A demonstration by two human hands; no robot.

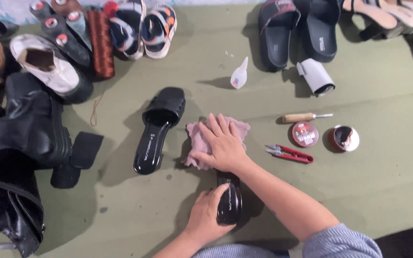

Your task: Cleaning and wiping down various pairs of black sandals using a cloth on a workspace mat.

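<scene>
Near the green table's (388, 95) front edge, the left hand (206, 217) grips a black sandal's (229, 203) heel while the right hand (223, 143), fingers spread flat, presses a pink cloth (197, 143) onto it.

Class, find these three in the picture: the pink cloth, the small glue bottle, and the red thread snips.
pink cloth (196, 143), head view, on its bare left part beside the hand.
small glue bottle (238, 76), head view, on its white body.
red thread snips (292, 154), head view, on the red handle.
</scene>
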